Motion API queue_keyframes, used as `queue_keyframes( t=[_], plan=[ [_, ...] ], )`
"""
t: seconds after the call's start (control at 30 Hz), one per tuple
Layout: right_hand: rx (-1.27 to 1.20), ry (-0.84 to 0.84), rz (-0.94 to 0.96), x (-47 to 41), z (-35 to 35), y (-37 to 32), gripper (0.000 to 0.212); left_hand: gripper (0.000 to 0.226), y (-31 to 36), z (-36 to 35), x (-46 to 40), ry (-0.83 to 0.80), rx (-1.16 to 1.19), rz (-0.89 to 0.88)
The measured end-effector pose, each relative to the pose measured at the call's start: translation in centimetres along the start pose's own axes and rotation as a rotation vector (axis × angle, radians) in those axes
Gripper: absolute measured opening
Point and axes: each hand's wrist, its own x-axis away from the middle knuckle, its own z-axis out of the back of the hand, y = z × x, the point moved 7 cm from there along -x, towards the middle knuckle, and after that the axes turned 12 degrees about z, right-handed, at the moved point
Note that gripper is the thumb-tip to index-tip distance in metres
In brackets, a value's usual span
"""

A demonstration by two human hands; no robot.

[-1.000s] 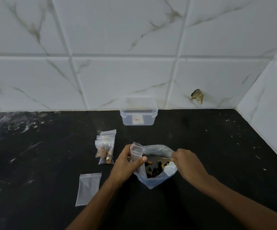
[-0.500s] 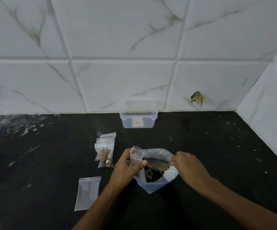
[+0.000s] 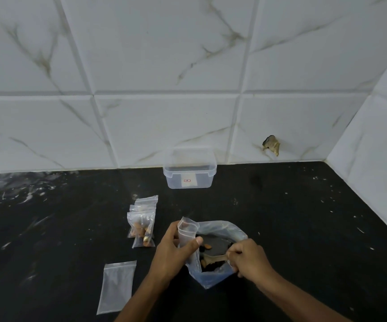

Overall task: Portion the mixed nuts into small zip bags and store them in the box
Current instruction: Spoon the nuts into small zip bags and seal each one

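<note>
Since the earlier frame, right hand (image 3: 248, 259) has lowered a spoon (image 3: 213, 259), pinched in curled fingers, into the nut bag (image 3: 225, 231). Left hand (image 3: 174, 252) grips an open zip bag (image 3: 186, 233). Black counter (image 3: 304, 217) meets tiled walls (image 3: 164, 66); box (image 3: 189, 175) stands at the rear edge, open counter rightward.

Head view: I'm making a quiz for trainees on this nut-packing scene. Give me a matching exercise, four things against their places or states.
Things:
1. clear plastic box
2. filled zip bags
3. empty flat zip bag
4. small open zip bag

Places or states:
A. held upright in the left hand
B. lying flat on the counter, nearest the camera
C. against the tiled wall, lid on
D. piled left of the big nut bag, nuts inside

Pairs: 1-C, 2-D, 3-B, 4-A
</note>
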Motion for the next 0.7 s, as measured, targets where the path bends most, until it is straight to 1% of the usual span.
queue_keyframes(
  t=[0.07,0.13,0.23,0.33,0.43,0.53,0.7],
  plan=[
    [-0.087,0.038,-0.057,-0.1,-0.4,0.6,0.017,0.058,0.2,-0.1,0.1,0.015,-0.021,-0.010],
    [-0.139,0.081,-0.072,-0.3,-0.6,0.8,0.019,0.057,0.4,-0.1,0.3,0.029,-0.032,-0.015],
    [-0.150,0.130,-0.067,-0.7,-0.3,0.7,0.023,0.057,0.6,0.0,0.5,0.026,-0.025,-0.007],
    [-0.141,0.148,-0.065,-0.9,0.3,0.6,0.022,0.060,0.9,0.3,0.5,0.007,0.000,0.015],
    [-0.170,0.180,-0.087,-0.8,1.6,1.1,0.019,0.053,1.3,0.6,0.5,0.020,0.006,0.017],
    [-0.245,0.194,-0.113,-0.4,2.8,1.6,0.018,0.044,2.1,0.9,0.7,0.061,-0.027,-0.040],
    [-0.334,0.197,-0.102,0.3,5.5,1.0,0.016,0.045,3.9,1.6,1.0,0.136,-0.104,-0.135]
  ],
)
